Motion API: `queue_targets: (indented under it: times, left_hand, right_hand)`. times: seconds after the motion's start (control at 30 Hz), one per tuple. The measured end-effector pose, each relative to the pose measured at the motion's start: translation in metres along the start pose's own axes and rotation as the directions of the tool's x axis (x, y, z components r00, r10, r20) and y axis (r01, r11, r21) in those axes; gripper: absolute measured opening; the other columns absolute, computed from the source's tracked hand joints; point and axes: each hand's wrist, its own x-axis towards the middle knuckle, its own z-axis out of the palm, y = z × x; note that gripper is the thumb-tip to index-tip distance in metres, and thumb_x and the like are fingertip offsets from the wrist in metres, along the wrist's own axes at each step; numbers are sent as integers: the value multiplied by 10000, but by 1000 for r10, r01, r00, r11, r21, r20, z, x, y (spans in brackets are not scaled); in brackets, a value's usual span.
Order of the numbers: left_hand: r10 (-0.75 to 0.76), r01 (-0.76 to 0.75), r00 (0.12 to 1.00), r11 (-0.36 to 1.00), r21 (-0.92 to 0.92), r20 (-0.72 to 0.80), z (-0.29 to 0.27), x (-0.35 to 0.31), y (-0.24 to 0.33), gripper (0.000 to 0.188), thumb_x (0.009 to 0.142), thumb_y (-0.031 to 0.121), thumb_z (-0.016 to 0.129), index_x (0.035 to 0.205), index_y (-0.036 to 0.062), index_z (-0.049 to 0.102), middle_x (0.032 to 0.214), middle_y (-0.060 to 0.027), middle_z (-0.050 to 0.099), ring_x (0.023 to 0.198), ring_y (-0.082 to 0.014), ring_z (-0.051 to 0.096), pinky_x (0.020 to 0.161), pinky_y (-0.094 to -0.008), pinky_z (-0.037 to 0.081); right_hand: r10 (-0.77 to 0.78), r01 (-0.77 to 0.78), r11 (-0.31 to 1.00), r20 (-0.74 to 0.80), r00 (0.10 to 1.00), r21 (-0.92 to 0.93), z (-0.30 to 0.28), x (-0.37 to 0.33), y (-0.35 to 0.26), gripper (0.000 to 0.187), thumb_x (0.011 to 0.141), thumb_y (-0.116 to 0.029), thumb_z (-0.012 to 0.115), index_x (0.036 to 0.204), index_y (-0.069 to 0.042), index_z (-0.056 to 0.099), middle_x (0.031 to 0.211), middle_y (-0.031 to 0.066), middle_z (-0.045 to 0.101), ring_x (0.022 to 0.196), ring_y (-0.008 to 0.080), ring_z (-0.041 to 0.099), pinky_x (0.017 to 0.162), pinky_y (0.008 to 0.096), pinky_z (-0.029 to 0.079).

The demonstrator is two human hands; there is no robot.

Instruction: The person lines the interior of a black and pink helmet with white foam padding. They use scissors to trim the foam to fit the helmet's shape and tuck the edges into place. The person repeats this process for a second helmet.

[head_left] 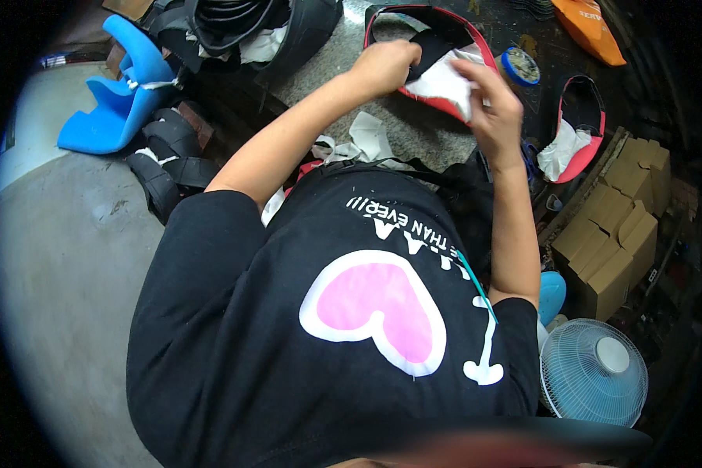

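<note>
My left hand [387, 68] is closed, its fingertips on dark material inside a curved black piece with a red rim [485, 48]. That piece is hollow and lies on the grey work surface [312, 76]. White, paper-like sheet [442, 84] lies in its opening. My right hand [494, 109], slightly blurred, has bent fingers at the sheet's right edge; whether they pinch it is unclear. Off to the right lies a similar black and red piece [579, 160] with white material [563, 150] in it. White scraps [370, 136] lie between my body and the work.
A round blue-rimmed tub [520, 66] stands just right of the work. An orange item [593, 35] lies beyond. Cardboard boxes [600, 234] and a fan [593, 374] are at right. Black strapped pieces [171, 156], a blue foam shape [113, 109] and a black container [312, 31] are at left.
</note>
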Motion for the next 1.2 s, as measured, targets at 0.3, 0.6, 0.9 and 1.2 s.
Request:
queue_targets:
  times: [0.3, 0.6, 0.9, 1.2]
  left_hand:
    - [-181, 180, 982, 984, 11, 46, 13, -53, 8, 387, 762, 397, 699, 871, 25, 694, 869, -183, 675, 842, -369, 662, 778, -448, 545]
    - [-150, 150, 989, 987, 64, -11, 31, -46, -20, 280, 766, 306, 677, 945, 98, 733, 986, -164, 684, 863, -348, 661, 771, -448, 540]
    - [-338, 353, 934, 923, -151, 117, 19, -42, -20, 319, 794, 188, 676, 1095, 83, 692, 1083, -201, 670, 986, -390, 636, 853, -441, 517]
    - [-252, 252, 967, 943, -218, 29, 24, -48, -31, 337, 807, 146, 651, 1131, 51, 669, 1063, -209, 675, 927, -388, 655, 816, -432, 530]
  right_hand:
    - [445, -536, 786, 318, 837, 309, 61, -33, 73, 509, 805, 7, 444, 1292, -8, 593, 1287, 85, 615, 1185, 182, 568, 1040, 288, 404]
    - [571, -614, 787, 314, 759, 54, 93, -42, 62, 417, 844, -221, 568, 1235, -112, 665, 1227, 148, 663, 1145, 282, 616, 1005, 314, 442]
    - [290, -39, 789, 316, 903, -613, 109, -51, 25, 532, 867, -551, 593, 1326, -284, 598, 1431, 178, 469, 1334, 470, 363, 1104, 562, 292]
    - [342, -139, 780, 230, 911, -611, 107, -32, 32, 499, 902, -575, 549, 1309, -294, 612, 1394, 155, 499, 1279, 372, 459, 1002, 458, 425]
